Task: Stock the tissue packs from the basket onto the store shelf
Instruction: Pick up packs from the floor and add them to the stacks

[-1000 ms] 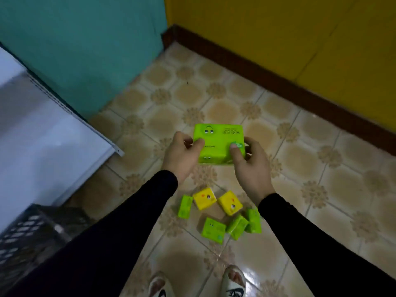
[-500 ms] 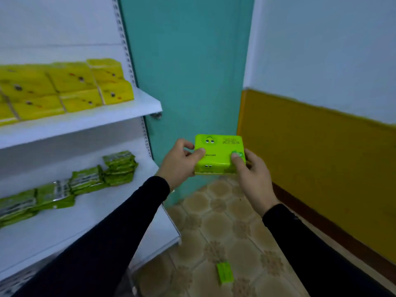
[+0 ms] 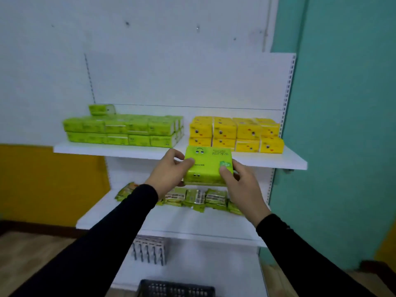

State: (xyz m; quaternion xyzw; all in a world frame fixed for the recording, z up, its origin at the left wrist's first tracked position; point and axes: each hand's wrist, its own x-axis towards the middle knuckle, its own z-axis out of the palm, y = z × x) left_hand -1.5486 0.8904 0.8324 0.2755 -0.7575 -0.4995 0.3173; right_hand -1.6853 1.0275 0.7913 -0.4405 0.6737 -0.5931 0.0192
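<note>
Green tissue pack (image 3: 207, 166) sits in the air between both hands, level with the front edge of the upper shelf (image 3: 278, 160) and in front of the gap between the two stocked groups. Its top face shows printed cartoon eyes. The left hand (image 3: 169, 170) grasps its left end, thumb on top and fingers curled underneath; the right hand (image 3: 242, 185) grasps the right end the same way, thumb pressed on the top near a small green label. Both arms wear black sleeves.

On the upper shelf, stacked green packs (image 3: 124, 129) fill the left part in two layers, with one more green pack (image 3: 100, 109) lying on top at the back left. Yellow packs (image 3: 235, 135) stand to the right, also two layers high. The lower shelf (image 3: 171, 224) carries a row of flat green wrapped packets (image 3: 199, 198), partly hidden by the hands. Beneath it stands a white-and-grey bundle (image 3: 149, 250), too blurred to identify. A dark plastic basket (image 3: 175, 289) shows at the bottom edge of the view.
</note>
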